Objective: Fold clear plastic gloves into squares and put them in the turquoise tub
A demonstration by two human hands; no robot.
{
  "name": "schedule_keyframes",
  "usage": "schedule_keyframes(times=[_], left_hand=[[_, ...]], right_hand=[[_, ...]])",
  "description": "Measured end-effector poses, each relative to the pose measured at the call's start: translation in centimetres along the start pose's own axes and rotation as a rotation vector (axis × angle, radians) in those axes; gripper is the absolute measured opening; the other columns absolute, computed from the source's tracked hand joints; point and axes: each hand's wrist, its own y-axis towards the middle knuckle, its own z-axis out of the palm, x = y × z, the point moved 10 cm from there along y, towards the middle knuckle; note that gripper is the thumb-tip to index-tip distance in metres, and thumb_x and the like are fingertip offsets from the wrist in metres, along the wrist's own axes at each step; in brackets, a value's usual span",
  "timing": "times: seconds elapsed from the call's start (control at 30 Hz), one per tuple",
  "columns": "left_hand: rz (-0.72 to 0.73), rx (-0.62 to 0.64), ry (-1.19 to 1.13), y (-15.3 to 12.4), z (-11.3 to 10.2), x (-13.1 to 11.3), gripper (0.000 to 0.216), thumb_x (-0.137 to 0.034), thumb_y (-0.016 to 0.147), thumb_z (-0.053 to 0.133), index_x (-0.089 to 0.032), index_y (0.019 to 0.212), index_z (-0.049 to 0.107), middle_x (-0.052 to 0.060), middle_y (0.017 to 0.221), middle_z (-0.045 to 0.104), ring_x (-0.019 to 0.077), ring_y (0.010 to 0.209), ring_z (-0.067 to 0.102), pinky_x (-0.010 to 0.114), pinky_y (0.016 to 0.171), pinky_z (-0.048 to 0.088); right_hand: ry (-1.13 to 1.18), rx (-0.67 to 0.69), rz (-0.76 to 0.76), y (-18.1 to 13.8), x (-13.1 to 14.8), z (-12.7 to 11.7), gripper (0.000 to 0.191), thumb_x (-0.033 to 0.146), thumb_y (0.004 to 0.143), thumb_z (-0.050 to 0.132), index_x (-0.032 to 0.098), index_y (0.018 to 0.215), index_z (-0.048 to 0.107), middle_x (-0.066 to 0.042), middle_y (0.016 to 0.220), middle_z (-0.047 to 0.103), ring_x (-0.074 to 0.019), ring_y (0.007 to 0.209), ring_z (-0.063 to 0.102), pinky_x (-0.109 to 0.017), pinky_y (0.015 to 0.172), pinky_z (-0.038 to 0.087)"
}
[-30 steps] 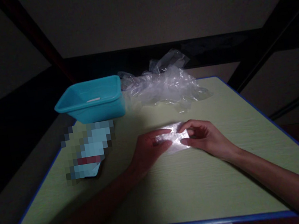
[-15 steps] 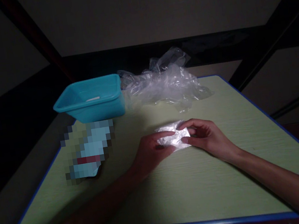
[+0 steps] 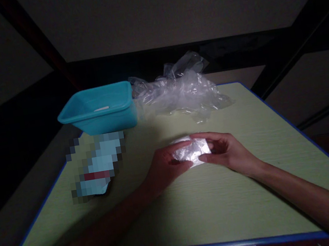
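Observation:
A small, shiny, clear plastic-wrapped packet [image 3: 193, 151] is held between both hands over the middle of the table; glare hides what is inside it. My left hand [image 3: 166, 163] grips its left side, with the index finger along the top and the thumb at the lower edge. On the other side, my right hand [image 3: 226, 146] has its index finger across the far edge and its thumb at the near edge. The two index fingertips almost meet at the packet's top. Some of the right hand's other fingers are hidden behind the packet.
A turquoise plastic basket [image 3: 105, 122] stands at the back left with something white inside. Beside it lies a heap of crumpled clear plastic bags [image 3: 184, 90]. A pixelated light-blue item [image 3: 103, 161] lies at the left. The pale green table [image 3: 228, 208] has a blue edge.
My right index finger has slid left along the packet's far edge, towards the left index fingertip. The right thumb has shifted slightly left and down. The basket and bags stay put.

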Motion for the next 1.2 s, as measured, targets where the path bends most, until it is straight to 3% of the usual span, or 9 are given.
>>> schedule_keyframes(times=[0.4,0.53,0.67,0.93,1.2], left_hand=[[-0.018,0.016,-0.023,-0.07,0.06,0.06,0.065,-0.016,0.057,0.070,-0.017,0.121,0.058,-0.002,0.068,0.066,0.0079,0.051,0.052,0.017,0.048,0.038],[-0.029,0.007,-0.048,0.07,0.01,0.16,0.070,-0.016,0.055,0.071,-0.016,0.124,0.056,0.001,0.078,0.070,0.0087,0.055,0.056,0.018,0.051,0.042],[-0.030,-0.001,-0.055,0.08,-0.04,0.10,0.072,-0.015,0.056,0.071,-0.015,0.125,0.054,0.001,0.081,0.071,0.0083,0.055,0.057,0.016,0.051,0.043],[0.006,0.032,-0.051,0.17,0.17,-0.15,0.071,-0.015,0.058,0.070,-0.013,0.127,0.052,0.005,0.100,0.070,0.0158,0.078,0.064,0.020,0.066,0.049],[0.074,0.089,0.053,0.28,0.59,-0.22,0.068,-0.019,0.061,0.067,-0.016,0.127,0.052,0.005,0.092,0.070,0.0146,0.069,0.062,0.021,0.059,0.046]], right_hand=[[-0.016,-0.022,-0.017,-0.02,-0.06,-0.22,0.056,0.015,0.061,0.075,0.028,0.114,0.062,0.000,0.090,0.068,-0.0120,0.070,0.060,-0.027,0.064,0.051],[-0.006,-0.010,-0.021,0.02,-0.01,-0.15,0.058,0.015,0.062,0.075,0.027,0.117,0.060,0.000,0.089,0.068,-0.0125,0.071,0.061,-0.027,0.064,0.051],[-0.011,-0.008,-0.025,0.03,-0.01,-0.19,0.059,0.016,0.063,0.075,0.027,0.119,0.059,-0.001,0.092,0.068,-0.0144,0.077,0.062,-0.028,0.066,0.052],[0.004,-0.009,-0.031,0.12,-0.19,-0.31,0.060,0.015,0.062,0.075,0.025,0.119,0.058,-0.002,0.094,0.068,-0.0141,0.079,0.062,-0.027,0.067,0.051],[0.041,-0.003,-0.048,0.14,-0.19,-0.18,0.056,0.011,0.063,0.073,0.030,0.114,0.061,0.003,0.097,0.068,-0.0088,0.071,0.060,-0.021,0.063,0.050]])
